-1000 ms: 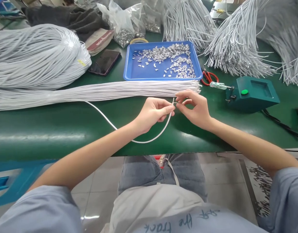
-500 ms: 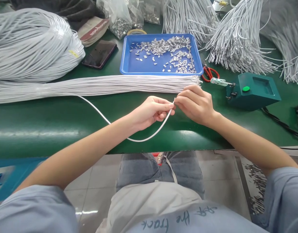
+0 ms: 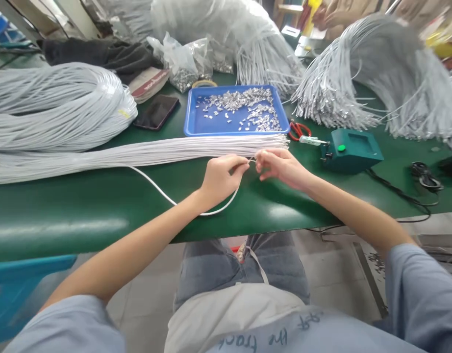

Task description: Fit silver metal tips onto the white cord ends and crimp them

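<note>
My left hand (image 3: 220,177) is closed round the end of a single white cord (image 3: 163,192), which loops down over the green table (image 3: 82,206) toward its front edge. My right hand (image 3: 279,166) pinches at the tip of that cord, a small metal piece barely showing between the two hands. Both hands hover just in front of a long flat bundle of white cords (image 3: 145,151). Behind it sits a blue tray (image 3: 196,125) scattered with small metal clips (image 3: 244,105).
A big coil of white cord (image 3: 53,108) fills the left. A dark phone (image 3: 157,112), red scissors (image 3: 297,130), a green box with a green button (image 3: 353,149) and a black cable (image 3: 398,193) lie around. Finished cord bundles (image 3: 358,83) pile at the right back; bags of clips (image 3: 185,61) behind.
The camera has lifted and swung right, showing more of the far table. Both hands stay joined at the cord tip, slightly further from me; the right fingers have shifted their pinch.
</note>
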`<state>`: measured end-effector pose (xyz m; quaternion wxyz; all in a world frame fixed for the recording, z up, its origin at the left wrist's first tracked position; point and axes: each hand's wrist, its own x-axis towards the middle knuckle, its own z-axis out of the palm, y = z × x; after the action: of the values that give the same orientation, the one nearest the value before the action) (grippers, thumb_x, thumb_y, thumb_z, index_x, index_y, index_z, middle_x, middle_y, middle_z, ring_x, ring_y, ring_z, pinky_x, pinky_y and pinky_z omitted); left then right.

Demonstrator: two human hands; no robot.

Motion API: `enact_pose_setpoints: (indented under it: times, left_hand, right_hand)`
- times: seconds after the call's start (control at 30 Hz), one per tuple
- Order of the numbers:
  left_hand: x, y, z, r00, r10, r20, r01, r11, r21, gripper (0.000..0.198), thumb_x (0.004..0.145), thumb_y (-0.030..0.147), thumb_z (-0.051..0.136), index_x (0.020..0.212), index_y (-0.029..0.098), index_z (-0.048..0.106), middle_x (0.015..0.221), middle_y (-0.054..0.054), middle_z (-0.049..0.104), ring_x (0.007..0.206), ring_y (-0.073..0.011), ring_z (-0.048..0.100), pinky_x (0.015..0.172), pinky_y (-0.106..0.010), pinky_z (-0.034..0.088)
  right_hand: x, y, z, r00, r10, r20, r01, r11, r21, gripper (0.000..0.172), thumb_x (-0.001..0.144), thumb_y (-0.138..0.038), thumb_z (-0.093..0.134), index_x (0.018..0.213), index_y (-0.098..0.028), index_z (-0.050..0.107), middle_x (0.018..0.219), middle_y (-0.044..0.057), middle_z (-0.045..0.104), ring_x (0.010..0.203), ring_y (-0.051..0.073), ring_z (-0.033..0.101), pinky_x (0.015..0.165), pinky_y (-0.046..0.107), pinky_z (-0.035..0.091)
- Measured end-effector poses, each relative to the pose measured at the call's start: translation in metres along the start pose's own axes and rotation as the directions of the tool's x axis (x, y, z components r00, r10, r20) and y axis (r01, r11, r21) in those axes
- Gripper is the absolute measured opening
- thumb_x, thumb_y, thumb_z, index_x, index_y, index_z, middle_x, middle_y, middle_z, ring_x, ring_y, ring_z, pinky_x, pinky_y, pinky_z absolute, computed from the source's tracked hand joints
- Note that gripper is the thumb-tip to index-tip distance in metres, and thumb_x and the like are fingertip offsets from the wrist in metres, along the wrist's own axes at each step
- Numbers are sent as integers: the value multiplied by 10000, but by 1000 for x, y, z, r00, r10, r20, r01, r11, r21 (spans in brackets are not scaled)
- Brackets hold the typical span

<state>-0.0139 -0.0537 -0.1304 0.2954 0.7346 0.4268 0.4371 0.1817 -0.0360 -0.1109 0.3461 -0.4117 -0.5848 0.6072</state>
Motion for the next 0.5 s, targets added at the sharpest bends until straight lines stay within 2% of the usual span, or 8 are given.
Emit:
enact_pose_setpoints:
  times: [0.03,0.07,0.1,0.13,0.17,0.27,0.37,0.5]
  left_hand:
    - [0,1,3,987,-154,45,159,974,-161,188,825,299,638,731,147,697,688,-62,687,614,-146,630,631,-286,511]
    - [-1,2,5,952,-282,118,305,906,-293,207,802,322,674,722,132,691,672,-58,680,577,-134,626,588,-268,506]
    - [0,2,8,910,-368,190,413,827,-380,222,773,333,712,717,120,688,656,-51,671,549,-125,624,554,-250,499]
    - [0,2,10,877,-417,239,481,765,-429,228,743,328,745,719,109,687,646,-46,666,534,-119,626,532,-235,493]
    - [1,1,12,859,-443,259,513,731,-451,216,716,301,770,735,101,690,643,-41,666,529,-115,631,523,-225,491]
    - [3,0,16,855,-457,245,517,719,-464,184,699,177,764,843,91,689,623,-21,670,511,-114,640,508,-209,490]
    - [4,0,16,852,-464,241,522,722,-454,260,726,103,715,981,89,663,617,-4,677,505,-118,648,511,-206,499]
    - [3,2,14,856,-455,248,517,723,-459,344,750,76,677,1091,92,630,609,13,672,503,-111,647,519,-199,498]
  right_hand:
    - [3,-4,-14,981,-146,-126,113,965,-237,324,833,-492,609,927,-182,623,787,34,618,759,169,594,672,340,542]
    - [4,-8,-32,924,-320,-212,174,842,-511,290,851,-423,607,1004,-181,647,883,70,672,863,204,620,769,385,546]
    - [4,-13,-52,863,-442,-244,138,672,-728,293,847,-348,622,1086,-182,659,1006,106,702,999,251,620,873,443,525]
    - [2,-19,-72,830,-497,-254,50,519,-853,343,830,-295,643,1151,-177,660,1090,131,710,1107,298,598,945,497,493]
    - [0,-24,-92,845,-468,-258,-41,425,-905,436,805,-275,679,1224,-162,643,1133,146,712,1157,329,588,986,530,469]
    - [-8,-33,-141,934,-188,-303,-245,280,-928,552,728,-312,772,1237,-124,668,1295,180,660,1257,386,553,1066,551,415]
    - [-10,-34,-164,940,4,-342,-329,284,-901,461,745,-314,746,1172,-141,717,1253,144,697,1165,343,631,1022,477,465]
    - [-5,-33,-166,942,62,-330,-334,297,-895,381,739,-312,731,1075,-136,761,1070,110,764,1007,269,686,893,358,501]
